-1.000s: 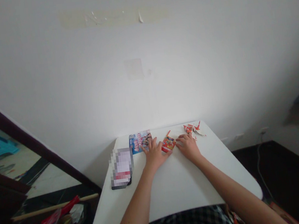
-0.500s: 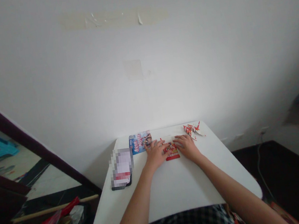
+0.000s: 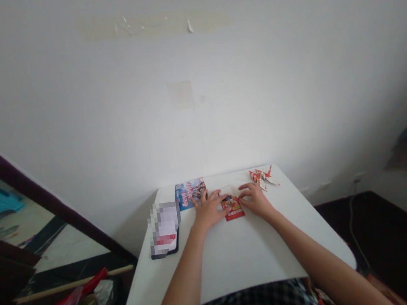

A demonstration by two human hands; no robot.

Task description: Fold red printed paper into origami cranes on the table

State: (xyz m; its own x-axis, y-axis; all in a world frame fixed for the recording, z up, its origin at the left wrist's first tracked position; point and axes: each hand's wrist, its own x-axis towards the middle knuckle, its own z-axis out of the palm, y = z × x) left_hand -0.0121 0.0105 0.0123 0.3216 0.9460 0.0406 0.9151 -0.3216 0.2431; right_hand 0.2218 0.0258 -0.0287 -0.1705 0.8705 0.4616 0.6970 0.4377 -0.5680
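Observation:
A small piece of red printed paper (image 3: 233,206) lies flat on the white table (image 3: 238,252) between my two hands. My left hand (image 3: 207,207) rests on its left edge with the fingers spread and pressing down. My right hand (image 3: 254,198) holds down the right edge, fingertips bent onto the paper. Both forearms reach in from the near edge of the table.
A folded red-and-white paper figure (image 3: 263,176) sits at the far right of the table. A blue printed booklet (image 3: 189,193) lies at the far left, and a dark phone (image 3: 165,228) beside it. A wall stands right behind the table; clutter lies on the floor at left.
The red paper, raised and partly folded a second ago, now lies flat. Both hands have shifted onto its edges and press it down.

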